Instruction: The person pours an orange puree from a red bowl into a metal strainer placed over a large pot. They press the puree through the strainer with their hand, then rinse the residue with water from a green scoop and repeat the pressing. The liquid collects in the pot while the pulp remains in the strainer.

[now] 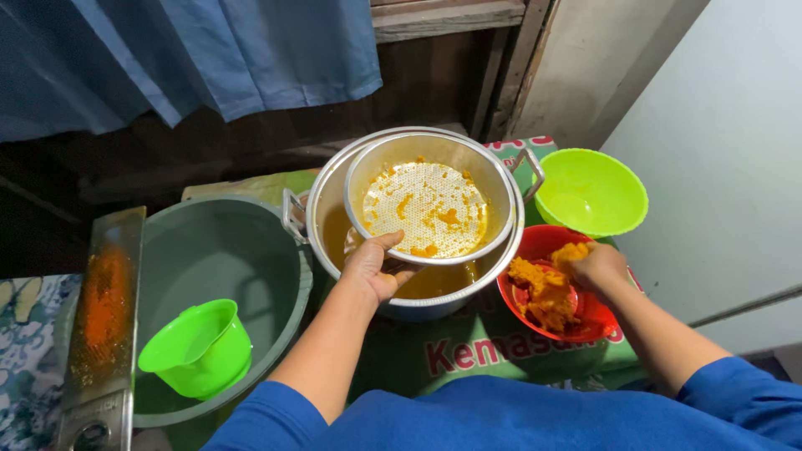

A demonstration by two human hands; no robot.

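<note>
Left hand (376, 266) pinches the near rim of the metal strainer (428, 209), thumb on top, fingers under. Strainer is round, no long axis; tilted, perforated bottom facing the camera, orange bits stuck on it. It sits over the steel pot (326, 219) holding yellow liquid. Right hand (595, 266), at 3 o'clock from the pot, closes on orange pulp (543, 292) in the red bowl (601, 321). Lime bowl (591, 192) at 1 o'clock. Grey basin (219, 259) at 9 o'clock, green cup (200, 349) inside; grater (104, 321) across its left rim.

Blue sleeves (735, 392) — bare forearms
</note>
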